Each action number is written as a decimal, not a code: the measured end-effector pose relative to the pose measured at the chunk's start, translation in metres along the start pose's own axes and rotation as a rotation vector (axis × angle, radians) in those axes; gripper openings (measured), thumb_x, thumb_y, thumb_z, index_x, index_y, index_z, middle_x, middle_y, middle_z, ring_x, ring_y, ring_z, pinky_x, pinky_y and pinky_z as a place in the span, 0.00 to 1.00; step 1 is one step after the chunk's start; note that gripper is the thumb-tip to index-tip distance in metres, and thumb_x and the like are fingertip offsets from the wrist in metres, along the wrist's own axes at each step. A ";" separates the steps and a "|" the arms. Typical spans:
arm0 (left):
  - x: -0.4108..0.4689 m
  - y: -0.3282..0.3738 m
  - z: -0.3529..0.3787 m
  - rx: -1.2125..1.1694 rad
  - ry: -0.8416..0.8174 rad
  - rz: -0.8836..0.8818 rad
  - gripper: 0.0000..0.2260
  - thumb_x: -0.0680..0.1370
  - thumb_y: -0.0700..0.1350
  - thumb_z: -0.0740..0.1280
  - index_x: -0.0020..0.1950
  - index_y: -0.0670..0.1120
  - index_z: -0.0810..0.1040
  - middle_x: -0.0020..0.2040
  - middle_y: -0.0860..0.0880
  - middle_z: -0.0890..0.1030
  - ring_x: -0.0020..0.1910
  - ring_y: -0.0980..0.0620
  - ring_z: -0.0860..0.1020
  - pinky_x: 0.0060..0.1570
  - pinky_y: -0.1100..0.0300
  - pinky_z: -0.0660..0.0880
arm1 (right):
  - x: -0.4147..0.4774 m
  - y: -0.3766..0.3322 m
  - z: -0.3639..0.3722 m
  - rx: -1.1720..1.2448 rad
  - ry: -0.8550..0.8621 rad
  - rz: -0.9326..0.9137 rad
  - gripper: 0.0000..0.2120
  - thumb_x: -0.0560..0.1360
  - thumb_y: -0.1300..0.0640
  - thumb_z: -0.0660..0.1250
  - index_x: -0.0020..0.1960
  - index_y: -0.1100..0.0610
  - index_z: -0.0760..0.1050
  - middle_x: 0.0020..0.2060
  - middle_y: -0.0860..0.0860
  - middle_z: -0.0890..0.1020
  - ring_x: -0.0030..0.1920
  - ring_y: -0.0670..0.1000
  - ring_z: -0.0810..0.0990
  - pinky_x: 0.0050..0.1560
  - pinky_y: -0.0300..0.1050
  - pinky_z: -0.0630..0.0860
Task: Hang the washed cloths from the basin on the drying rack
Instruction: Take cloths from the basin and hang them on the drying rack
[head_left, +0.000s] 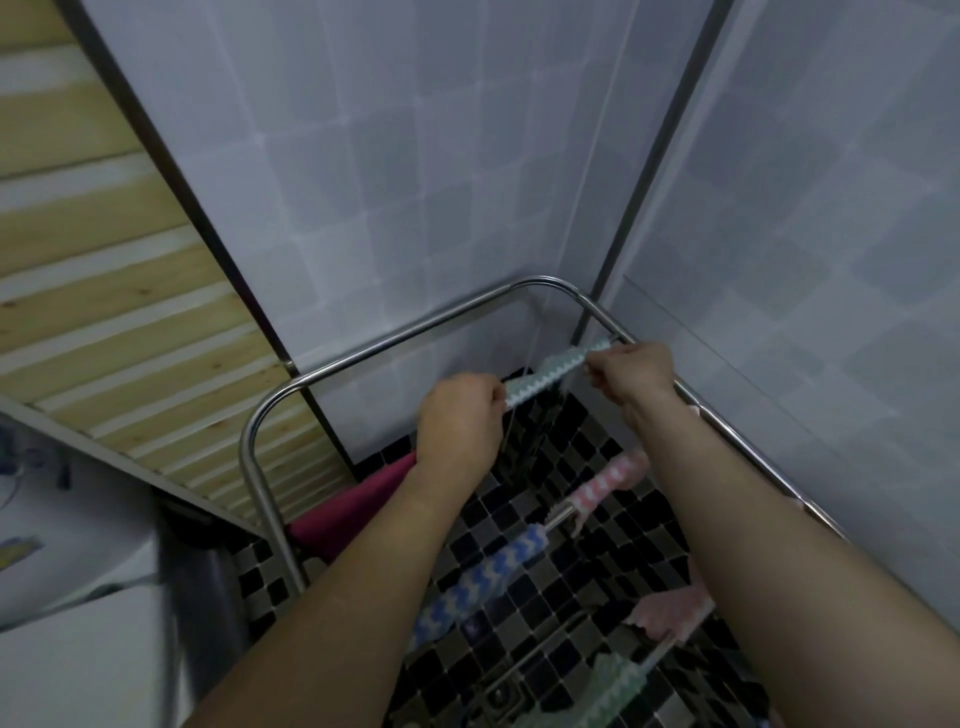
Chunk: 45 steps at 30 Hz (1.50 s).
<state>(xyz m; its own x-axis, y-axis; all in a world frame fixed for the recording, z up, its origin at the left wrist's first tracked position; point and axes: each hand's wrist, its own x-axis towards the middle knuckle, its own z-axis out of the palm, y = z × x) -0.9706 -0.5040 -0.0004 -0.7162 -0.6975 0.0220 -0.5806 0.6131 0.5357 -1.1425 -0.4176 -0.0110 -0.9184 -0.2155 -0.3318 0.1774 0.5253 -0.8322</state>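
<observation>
A steel drying rack (395, 332) stands in the tiled corner. A green-and-white zigzag cloth (550, 371) lies stretched along a rail near the rack's far end. My left hand (460, 423) grips its left end and my right hand (631, 376) pinches its right end. Lower rails carry a maroon cloth (348, 506), a blue zigzag cloth (478, 584), a pink zigzag cloth (605, 486), another pink cloth (670, 608) and a green cloth (608, 686). The basin is not in view.
Grey tiled walls (415, 182) close in behind and to the right of the rack. A wooden slatted panel (104, 312) leans at the left. A white appliance top (67, 597) sits at lower left. The floor is black-and-grey mosaic tile (597, 551).
</observation>
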 end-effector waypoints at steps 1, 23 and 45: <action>0.001 0.000 0.000 0.007 0.012 0.006 0.09 0.80 0.45 0.64 0.55 0.47 0.82 0.51 0.46 0.83 0.50 0.47 0.79 0.42 0.62 0.65 | 0.002 0.000 0.001 -0.019 0.008 -0.009 0.08 0.67 0.63 0.72 0.29 0.59 0.78 0.30 0.58 0.82 0.27 0.53 0.77 0.26 0.39 0.72; -0.127 -0.010 -0.029 0.024 -0.375 0.159 0.10 0.79 0.55 0.62 0.58 0.56 0.77 0.52 0.52 0.78 0.52 0.50 0.76 0.49 0.56 0.74 | -0.086 0.010 -0.062 -1.019 -0.560 -0.486 0.17 0.72 0.49 0.73 0.60 0.51 0.80 0.55 0.51 0.82 0.54 0.51 0.79 0.51 0.40 0.70; -0.220 -0.026 -0.044 -0.085 0.021 -0.025 0.11 0.78 0.39 0.67 0.59 0.48 0.81 0.54 0.52 0.79 0.51 0.53 0.76 0.51 0.63 0.71 | -0.168 0.043 -0.087 -0.634 -0.348 -0.680 0.16 0.78 0.54 0.64 0.64 0.56 0.77 0.56 0.55 0.83 0.55 0.54 0.81 0.57 0.50 0.76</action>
<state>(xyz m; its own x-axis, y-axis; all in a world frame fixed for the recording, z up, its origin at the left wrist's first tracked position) -0.7812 -0.3825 0.0179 -0.6930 -0.7205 0.0252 -0.5628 0.5625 0.6057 -1.0108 -0.2874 0.0473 -0.5812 -0.8109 -0.0681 -0.6641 0.5209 -0.5363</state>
